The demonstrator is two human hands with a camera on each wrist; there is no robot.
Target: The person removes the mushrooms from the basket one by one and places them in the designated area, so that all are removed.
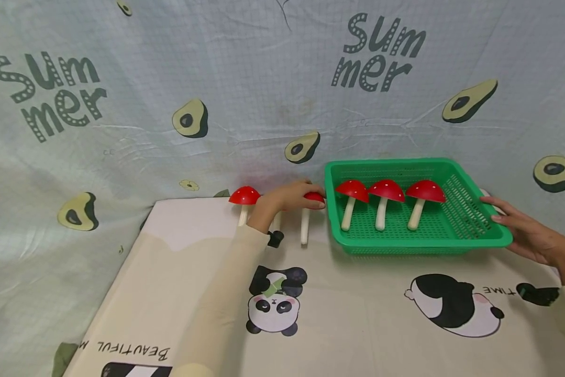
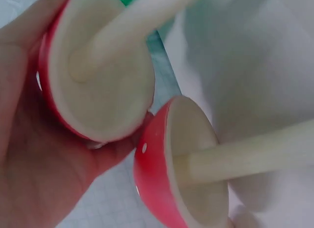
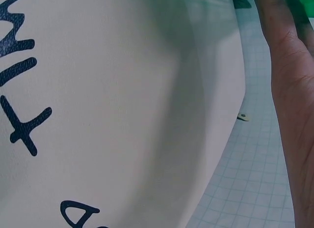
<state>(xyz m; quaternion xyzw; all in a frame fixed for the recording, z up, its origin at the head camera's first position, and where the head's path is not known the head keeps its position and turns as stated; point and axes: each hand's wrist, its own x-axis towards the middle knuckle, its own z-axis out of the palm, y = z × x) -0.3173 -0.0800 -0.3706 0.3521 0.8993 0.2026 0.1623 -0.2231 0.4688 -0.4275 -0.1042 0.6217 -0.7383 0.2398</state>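
My left hand point(image 1: 289, 196) grips a toy mushroom by its red cap point(image 1: 314, 197), just left of the green basket point(image 1: 423, 250). Its pale stem points toward me. In the left wrist view, the fingers curl round the rim of this mushroom's cap point(image 2: 100, 98), and a second toy mushroom point(image 2: 157, 164) sits close beside it. Another red-capped mushroom point(image 1: 244, 196) lies left of my wrist; between them a pale stem point(image 1: 276, 222) shows, its cap hidden by my arm. My right hand point(image 1: 527, 230) holds the basket's right rim; some of its fingers are out of sight.
Inside the basket, three toy mushrooms point(image 1: 353, 189) lie in a row, with bare mesh to their right. The light table cover point(image 1: 348, 314) has panda prints. A patterned cloth point(image 1: 244, 78) hangs directly behind the table's far edge.
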